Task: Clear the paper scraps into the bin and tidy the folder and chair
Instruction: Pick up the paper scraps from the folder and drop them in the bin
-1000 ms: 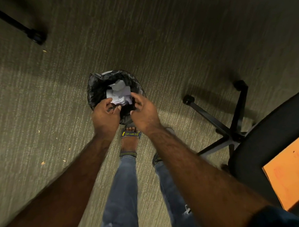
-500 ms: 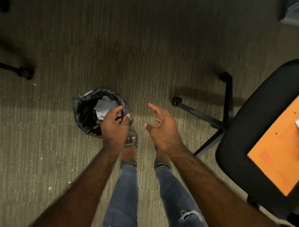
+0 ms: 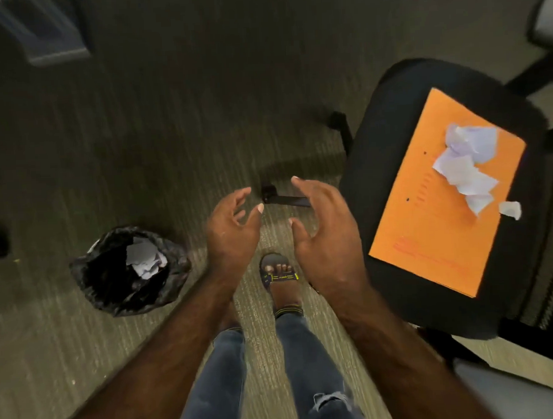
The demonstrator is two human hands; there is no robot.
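**Both hands empty between bin and chair**

Your left hand and right hand sit at the middle of the frame, both open with fingers spread and curled a little, holding nothing. They hang over the carpet, palms turned toward each other, a gap between them.

The bin is at the lower left, lined with a black bag, and standing on the carpet well apart from your left hand. White scraps lie inside it.

The chair fills the right side of the frame, its black seat just beside your right hand. The orange folder lies flat on the seat. More scraps lie in a loose heap on the folder's upper right part, and one small scrap sits at the folder's right edge, partly on the seat.

Your sandalled foot shows below your hands.
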